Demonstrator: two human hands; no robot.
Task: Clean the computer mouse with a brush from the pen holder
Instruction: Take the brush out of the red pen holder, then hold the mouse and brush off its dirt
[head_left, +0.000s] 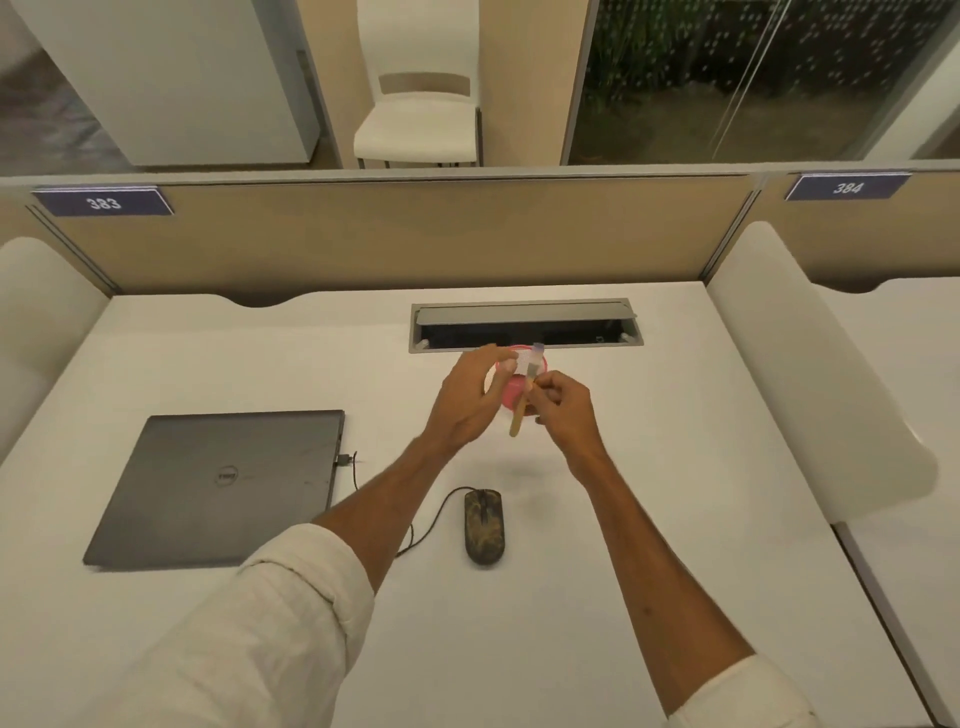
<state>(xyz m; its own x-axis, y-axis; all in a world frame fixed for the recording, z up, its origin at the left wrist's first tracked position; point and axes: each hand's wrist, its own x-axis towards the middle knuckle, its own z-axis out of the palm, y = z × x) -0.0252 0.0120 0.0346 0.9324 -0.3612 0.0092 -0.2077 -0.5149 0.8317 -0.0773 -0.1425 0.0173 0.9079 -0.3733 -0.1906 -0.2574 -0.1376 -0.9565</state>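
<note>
A small brush (521, 410) with a pale wooden handle is held bristles-up in my right hand (567, 413), which pinches it near the middle. My left hand (467, 402) is beside it, fingertips closed on a translucent white cover (524, 359) at the brush head. Both hands hover over a pink pen holder (511, 396), which they largely hide. The dark, camouflage-patterned wired mouse (484, 526) lies on the white desk (649, 467), nearer to me and below the hands, untouched.
A closed grey laptop (223, 486) lies to the left, with the mouse cable (431, 519) plugged into its side. An open cable tray (524, 325) is set into the desk behind the holder. White dividers flank the desk, and a beige partition stands behind it.
</note>
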